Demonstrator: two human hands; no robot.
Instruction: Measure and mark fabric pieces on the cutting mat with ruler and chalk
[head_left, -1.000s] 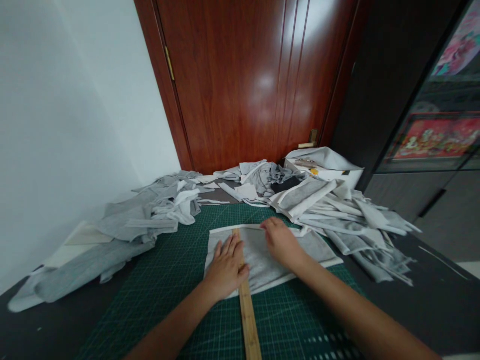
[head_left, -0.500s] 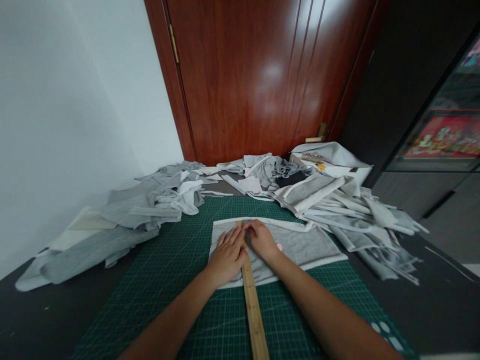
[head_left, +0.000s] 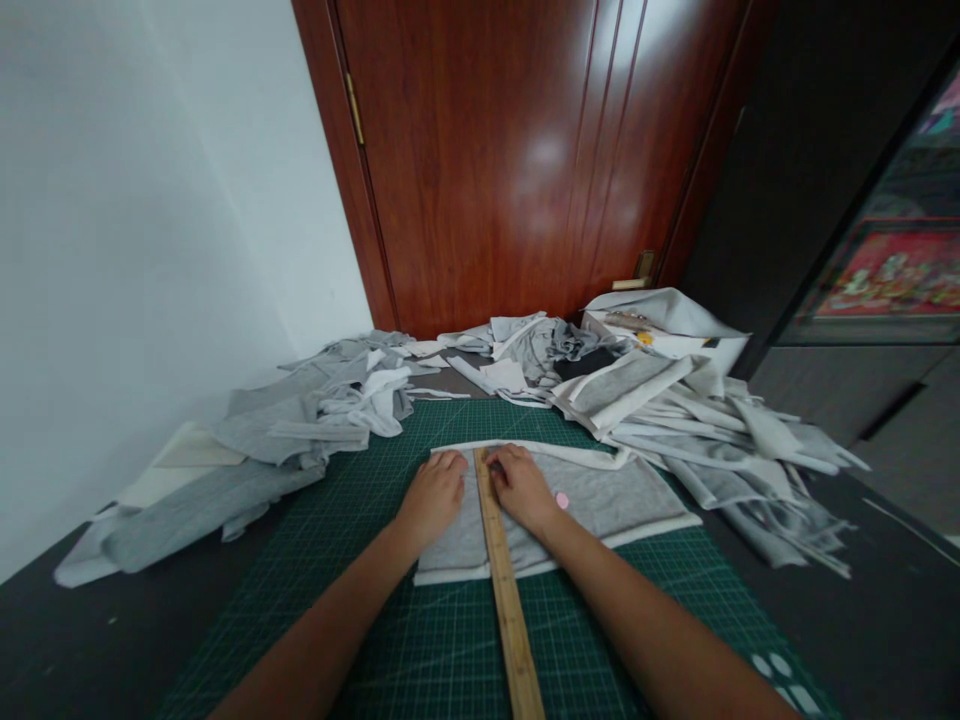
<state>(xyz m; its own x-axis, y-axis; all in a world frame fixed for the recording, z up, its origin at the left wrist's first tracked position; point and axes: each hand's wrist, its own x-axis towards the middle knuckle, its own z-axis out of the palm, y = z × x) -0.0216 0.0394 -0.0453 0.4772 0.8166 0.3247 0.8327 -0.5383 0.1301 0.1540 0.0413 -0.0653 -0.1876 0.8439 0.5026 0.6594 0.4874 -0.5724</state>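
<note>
A grey cloth piece point(head_left: 607, 493) with white edges lies across the green cutting mat point(head_left: 420, 660). Over it runs a wooden ruler point(head_left: 504, 590), its far end near the cloth's far edge and its near end towards me. My left hand point(head_left: 433, 495) rests on the cloth left of the ruler, fingers bent and drawn together; what is under them is hidden. Close against the ruler's right side, near its far end, my right hand point(head_left: 523, 488) has its fingers curled in. Anything small within them cannot be made out. A pink round piece point(head_left: 562, 500) sits on the cloth beside my right wrist.
Grey and white cloth scraps point(head_left: 285, 430) are heaped on the left. More cloth strips point(head_left: 697, 430) pile up on the right, before a white box point(head_left: 705, 345). Behind the dark table point(head_left: 892, 600) stand a brown door point(head_left: 487, 180) and a white wall point(head_left: 150, 200).
My left hand has come off the ruler and moved left onto the cloth. My right hand stays by the ruler's far end, which is now uncovered.
</note>
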